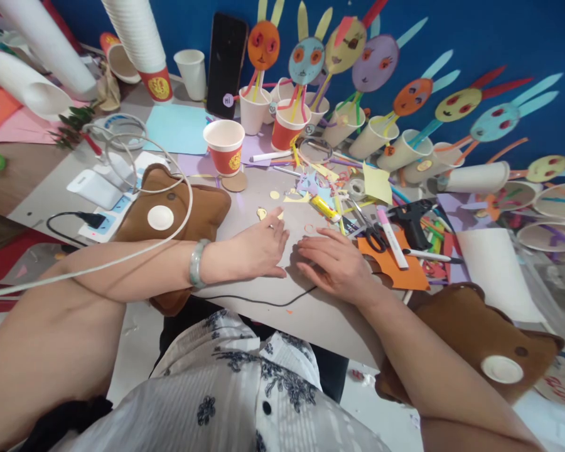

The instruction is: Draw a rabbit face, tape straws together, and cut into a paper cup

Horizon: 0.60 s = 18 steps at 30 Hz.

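My left hand (258, 248) and my right hand (335, 263) lie side by side, palms down, on a grey sheet of card (273, 295) at the near edge of the table. Both hands have their fingers stretched out flat and hold nothing I can see. A pale green bangle (196, 263) sits on my left wrist. Small yellow paper cut-outs (268, 212) lie just beyond my left fingertips. Black-handled scissors (374, 232), a yellow glue stick (324, 207) and a pink-capped marker (392, 237) rest just past my right hand.
A black glue gun (412, 220) lies on orange card (395, 267). A red paper cup (225, 145) stands mid-table. Cups with paper rabbit faces (306, 59) line the blue wall. Brown bear-shaped cushions (169, 210) (489, 355) flank my arms. A phone (226, 63), cup stacks (139, 44), power strip (106, 216).
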Motion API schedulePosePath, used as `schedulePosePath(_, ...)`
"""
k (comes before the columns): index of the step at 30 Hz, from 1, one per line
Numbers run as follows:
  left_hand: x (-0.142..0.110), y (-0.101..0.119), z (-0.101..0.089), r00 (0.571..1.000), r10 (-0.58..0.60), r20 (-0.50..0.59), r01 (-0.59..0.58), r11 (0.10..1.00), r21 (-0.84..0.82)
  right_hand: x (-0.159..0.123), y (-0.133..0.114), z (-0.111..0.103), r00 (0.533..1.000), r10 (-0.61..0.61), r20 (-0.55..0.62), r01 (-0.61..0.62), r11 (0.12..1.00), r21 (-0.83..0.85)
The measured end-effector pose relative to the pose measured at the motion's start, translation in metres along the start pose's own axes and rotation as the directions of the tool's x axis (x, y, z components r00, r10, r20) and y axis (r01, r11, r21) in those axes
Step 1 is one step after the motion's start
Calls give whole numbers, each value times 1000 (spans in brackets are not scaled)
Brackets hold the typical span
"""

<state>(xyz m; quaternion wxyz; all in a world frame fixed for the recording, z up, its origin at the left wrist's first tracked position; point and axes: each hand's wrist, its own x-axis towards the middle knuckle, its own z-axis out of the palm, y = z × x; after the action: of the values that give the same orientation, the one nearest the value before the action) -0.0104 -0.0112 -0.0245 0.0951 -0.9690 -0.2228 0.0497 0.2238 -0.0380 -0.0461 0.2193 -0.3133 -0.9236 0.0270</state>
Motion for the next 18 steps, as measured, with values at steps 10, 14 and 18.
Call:
schedulePosePath(10, -8, -2, 0, 975, -214, 68, 212, 977, 24, -5, 16, 8, 986, 166, 37, -162, 983, -85)
schedulePosePath(14, -8, -7, -1, 950, -298, 90, 299, 954, 1, -5, 16, 7, 988, 149, 34, -144, 982, -125)
schedulePosePath(18, -4, -16, -6, 929, -371, 14, 371, 929, 5, -6, 17, 8, 991, 132, 31, -126, 982, -141)
